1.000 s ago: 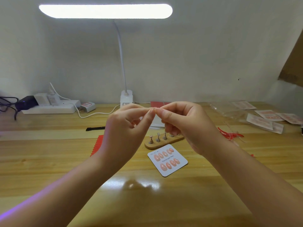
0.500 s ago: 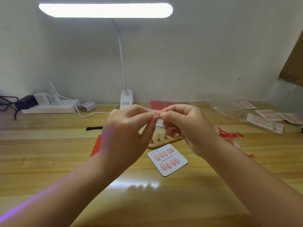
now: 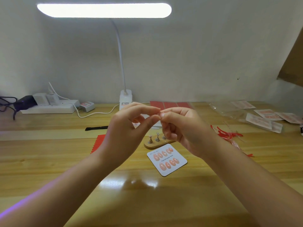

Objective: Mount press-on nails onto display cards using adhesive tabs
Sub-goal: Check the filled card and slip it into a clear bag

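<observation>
Both hands meet above the wooden desk (image 3: 49,161), the left hand (image 3: 127,128) and right hand (image 3: 185,130) pinching fingertips together on something too small to make out. At six o'clock from them lies a white display card (image 3: 167,159) carrying eight pink nails (printed "Handmade Nail"). A wooden nail stand (image 3: 155,143) sits just beyond it. Red strips (image 3: 227,133) lie at three o'clock; a lit desk lamp (image 3: 105,10) hangs at twelve.

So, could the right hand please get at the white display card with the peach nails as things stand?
Probably yes: the white display card lies flat and uncovered just below the right hand. That hand, though, pinches something tiny against the left hand, so it would have to let go first.
</observation>
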The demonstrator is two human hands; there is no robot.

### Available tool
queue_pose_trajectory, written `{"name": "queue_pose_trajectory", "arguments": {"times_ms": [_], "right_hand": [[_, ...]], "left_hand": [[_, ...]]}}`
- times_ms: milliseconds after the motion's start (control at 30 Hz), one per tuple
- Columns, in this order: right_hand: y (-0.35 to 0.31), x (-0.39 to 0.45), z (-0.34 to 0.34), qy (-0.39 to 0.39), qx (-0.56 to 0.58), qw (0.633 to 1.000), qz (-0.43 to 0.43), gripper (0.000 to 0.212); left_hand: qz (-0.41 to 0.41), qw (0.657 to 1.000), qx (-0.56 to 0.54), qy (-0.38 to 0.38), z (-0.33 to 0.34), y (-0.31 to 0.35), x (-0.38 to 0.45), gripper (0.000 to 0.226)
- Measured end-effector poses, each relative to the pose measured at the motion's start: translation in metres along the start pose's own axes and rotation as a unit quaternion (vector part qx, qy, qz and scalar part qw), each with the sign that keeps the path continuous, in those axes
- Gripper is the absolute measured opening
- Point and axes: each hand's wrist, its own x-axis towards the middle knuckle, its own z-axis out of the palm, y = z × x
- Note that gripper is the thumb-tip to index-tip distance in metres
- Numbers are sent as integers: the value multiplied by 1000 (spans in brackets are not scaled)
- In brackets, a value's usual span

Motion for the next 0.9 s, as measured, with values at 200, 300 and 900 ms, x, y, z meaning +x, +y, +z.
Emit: {"name": "queue_pose_trajectory", "arguments": {"times_ms": [200,300,900], "right_hand": [[-1,-3,-2,9,-104,994,-38,11],[-6,-2,-7,45,-215,973,-63,18],[40,-26,-28,-29,-603,787,124,49]], "left_hand": [[-1,1000,1,3,0,0,-1,20],[-13,1000,8,24,1,-2,-2,20],[-200,939,231,-155,23,-21,-27,12]]}}
